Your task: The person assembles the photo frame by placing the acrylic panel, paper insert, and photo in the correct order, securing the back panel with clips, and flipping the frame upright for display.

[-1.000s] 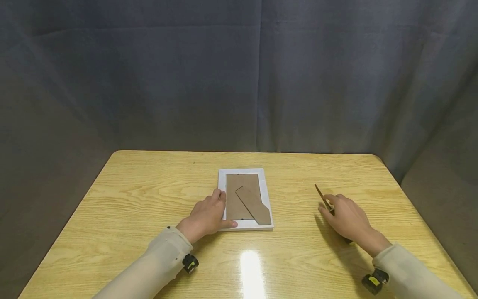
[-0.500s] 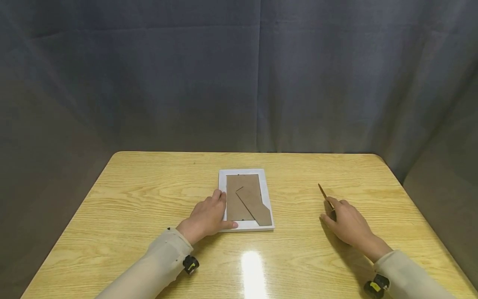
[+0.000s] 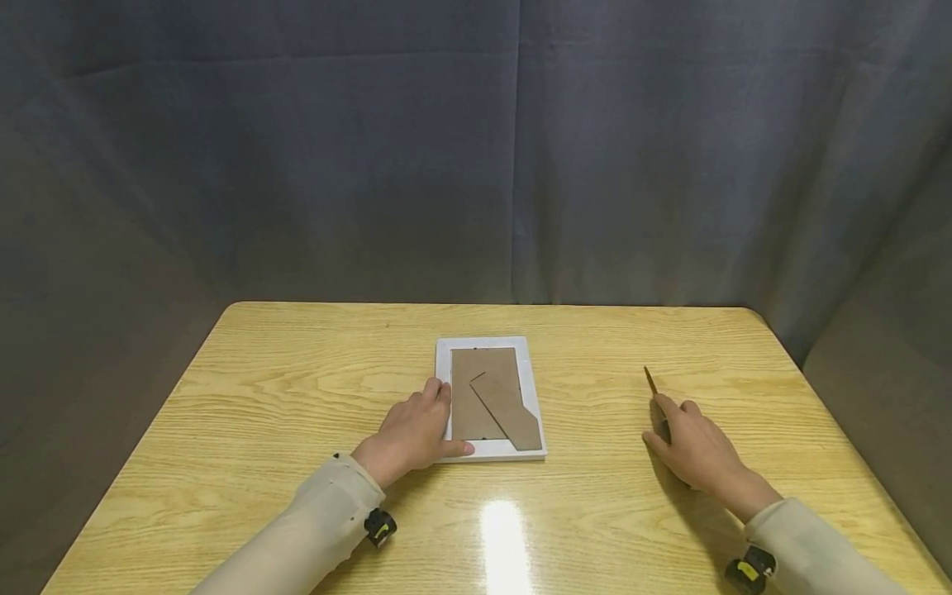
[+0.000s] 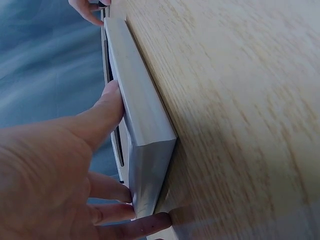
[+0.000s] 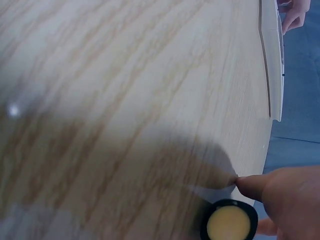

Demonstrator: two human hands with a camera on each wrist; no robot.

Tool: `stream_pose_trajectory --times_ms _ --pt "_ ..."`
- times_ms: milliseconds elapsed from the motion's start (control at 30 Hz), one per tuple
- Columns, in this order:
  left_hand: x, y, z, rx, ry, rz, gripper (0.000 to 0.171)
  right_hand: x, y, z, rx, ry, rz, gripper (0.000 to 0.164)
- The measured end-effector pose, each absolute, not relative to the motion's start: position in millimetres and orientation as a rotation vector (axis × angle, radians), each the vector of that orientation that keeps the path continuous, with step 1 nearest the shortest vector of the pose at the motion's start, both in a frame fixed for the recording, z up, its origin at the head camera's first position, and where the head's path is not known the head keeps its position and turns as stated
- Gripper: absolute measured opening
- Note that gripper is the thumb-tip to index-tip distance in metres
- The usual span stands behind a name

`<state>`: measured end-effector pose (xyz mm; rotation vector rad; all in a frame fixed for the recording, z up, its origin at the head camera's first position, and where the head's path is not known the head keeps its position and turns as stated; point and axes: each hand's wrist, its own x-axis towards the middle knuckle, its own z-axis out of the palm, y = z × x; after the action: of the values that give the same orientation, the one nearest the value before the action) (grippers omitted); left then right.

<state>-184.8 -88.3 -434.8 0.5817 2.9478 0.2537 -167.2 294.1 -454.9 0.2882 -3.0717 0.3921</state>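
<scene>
A white picture frame [image 3: 534, 413] lies face down on the table, its brown backing board [image 3: 483, 397] and folded stand leg showing. My left hand [image 3: 412, 430] holds its near left corner: the thumb is on the near edge and the fingers are along the left side, as the left wrist view also shows. Off to the right, my right hand [image 3: 699, 446] holds a screwdriver low over the table. The thin dark shaft [image 3: 650, 379] points away past the index finger. In the right wrist view, the yellow, black-rimmed handle end [image 5: 228, 223] shows beside the thumb; the palm hides most of the handle.
The wood-grained table [image 3: 312, 372] has rounded far corners. Grey curtains [image 3: 372, 182] hang behind it and along both sides. A bright light reflection lies on the near middle of the tabletop.
The right hand has shifted slightly right, and the screwdriver's shaft has swung right with it, with less of it showing past the fingers. The left hand and picture frame have stayed in place.
</scene>
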Motion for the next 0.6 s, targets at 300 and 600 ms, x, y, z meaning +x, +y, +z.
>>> stream_pose_trajectory --times_ms 300,600 --pt "-184.6 -88.3 -434.5 0.592 2.952 0.24 0.1 -163.3 295.3 -456.1 0.294 -3.105 0.409 0.059" --pt "-184.0 -88.5 -434.7 0.597 2.955 0.228 0.1 -165.2 298.1 -456.3 0.373 -3.038 0.397 0.045"
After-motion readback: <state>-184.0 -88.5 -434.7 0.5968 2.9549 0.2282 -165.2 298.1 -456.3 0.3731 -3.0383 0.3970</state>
